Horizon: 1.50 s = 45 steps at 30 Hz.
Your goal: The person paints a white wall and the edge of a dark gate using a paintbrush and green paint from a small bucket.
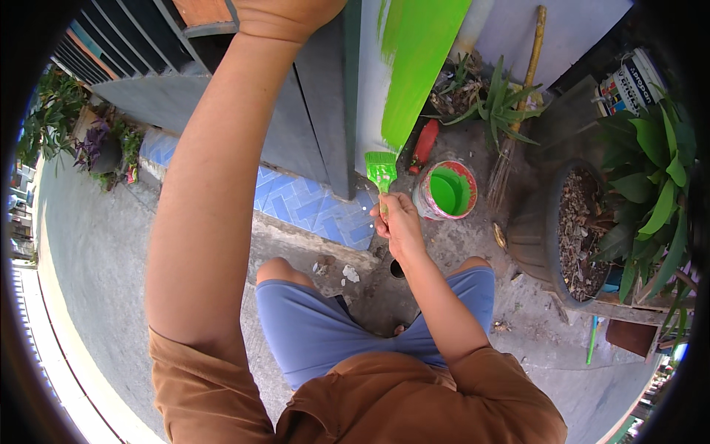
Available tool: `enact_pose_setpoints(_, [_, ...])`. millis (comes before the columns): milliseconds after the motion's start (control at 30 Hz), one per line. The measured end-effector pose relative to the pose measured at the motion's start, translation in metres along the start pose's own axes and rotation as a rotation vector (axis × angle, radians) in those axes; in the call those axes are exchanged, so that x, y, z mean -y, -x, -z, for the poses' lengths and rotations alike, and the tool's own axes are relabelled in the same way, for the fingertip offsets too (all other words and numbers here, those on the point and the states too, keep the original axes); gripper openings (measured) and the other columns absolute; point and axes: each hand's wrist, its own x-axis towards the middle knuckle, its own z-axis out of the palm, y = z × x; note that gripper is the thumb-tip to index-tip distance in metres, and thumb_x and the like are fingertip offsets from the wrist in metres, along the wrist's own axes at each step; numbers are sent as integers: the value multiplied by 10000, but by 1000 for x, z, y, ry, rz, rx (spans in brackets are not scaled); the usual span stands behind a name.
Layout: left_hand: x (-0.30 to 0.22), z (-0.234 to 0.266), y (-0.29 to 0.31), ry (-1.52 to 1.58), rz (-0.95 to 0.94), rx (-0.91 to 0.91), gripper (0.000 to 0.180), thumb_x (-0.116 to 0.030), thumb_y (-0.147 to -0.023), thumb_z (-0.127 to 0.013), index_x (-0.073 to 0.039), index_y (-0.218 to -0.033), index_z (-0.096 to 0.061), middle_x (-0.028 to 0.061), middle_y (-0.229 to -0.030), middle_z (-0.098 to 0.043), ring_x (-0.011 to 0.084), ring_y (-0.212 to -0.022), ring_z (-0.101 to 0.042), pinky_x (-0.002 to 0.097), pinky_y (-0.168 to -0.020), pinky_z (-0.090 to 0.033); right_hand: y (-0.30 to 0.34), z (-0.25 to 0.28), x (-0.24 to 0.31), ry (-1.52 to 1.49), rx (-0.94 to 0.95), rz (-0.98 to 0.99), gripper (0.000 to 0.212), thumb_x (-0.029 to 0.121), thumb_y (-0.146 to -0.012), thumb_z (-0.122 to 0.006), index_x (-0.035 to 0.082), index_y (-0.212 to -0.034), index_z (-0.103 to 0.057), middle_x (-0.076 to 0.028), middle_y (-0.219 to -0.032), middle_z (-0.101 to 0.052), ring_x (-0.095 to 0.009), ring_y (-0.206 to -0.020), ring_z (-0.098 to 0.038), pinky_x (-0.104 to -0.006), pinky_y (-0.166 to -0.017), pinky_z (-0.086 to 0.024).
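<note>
Right hand [397,222] closed on green-bristled flat paintbrush [381,170] — frame centre.
Left hand [285,16], top edge, grip unclear; round green-filled paint can [446,191] beside brush.

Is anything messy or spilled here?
Only a little: green paint is smeared over the rim of the open paint can beside the wall. The brush in the right hand is coated green too.

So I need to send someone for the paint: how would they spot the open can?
Start at the wall's fresh bright green painted stripe and go down to the concrete ground at its foot. There stands the round open paint can, beside the right hand holding a green-bristled brush. Only it is filled with bright green paint; the big dark pot holds dry leaves.
</note>
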Motion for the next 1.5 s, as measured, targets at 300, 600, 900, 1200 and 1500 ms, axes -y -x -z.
enact_pose_setpoints(300, [-11, -8, -10, -8, 33, 0, 405, -190, -927, -689, 16, -1261, -591, 213, -1315, -558, 375, -1194, -524, 446, -1042, -397, -120, 107, -145, 614, -288, -46, 274, 334, -1038, -507, 102, -893, -515, -6, -682, -491, -96, -458, -377, -297, -410, -278])
enact_pose_setpoints(600, [-11, 1, -6, 29, 50, 28, 420, -188, -930, -681, 24, -1277, -575, 216, -1330, -536, 377, -1204, -510, 458, -1050, -393, -100, 24, -58, -118, -36, -151, 151, 221, -995, -505, 114, -891, -532, 21, -712, -548, -63, -482, -339, -289, -439, -268])
enact_pose_setpoints(900, [-17, 11, -10, 52, 154, 99, 429, -174, -917, -683, 26, -1279, -571, 223, -1332, -525, 381, -1214, -500, 459, -1058, -395, 15, -51, 27, -182, -44, 189, 152, 188, -1017, -512, 109, -891, -483, 4, -736, -531, -67, -484, -313, -267, -452, -227])
enact_pose_setpoints(1200, [-20, -2, -11, 92, 150, 46, 425, -151, -915, -685, 29, -1283, -571, 225, -1346, -516, 383, -1222, -497, 453, -1061, -403, -77, -9, -46, -146, -202, -127, 111, 167, -1008, -457, 115, -916, -491, 17, -714, -515, -69, -481, -320, -280, -433, -219])
enact_pose_setpoints(1500, [-22, 11, -9, 93, 196, 105, 414, -131, -936, -681, 35, -1295, -559, 227, -1354, -504, 380, -1236, -496, 439, -1052, -432, 37, -71, 48, -155, -53, 329, 70, 173, -1034, -480, 110, -1003, -476, 26, -745, -512, -53, -521, -324, -270, -463, -248])
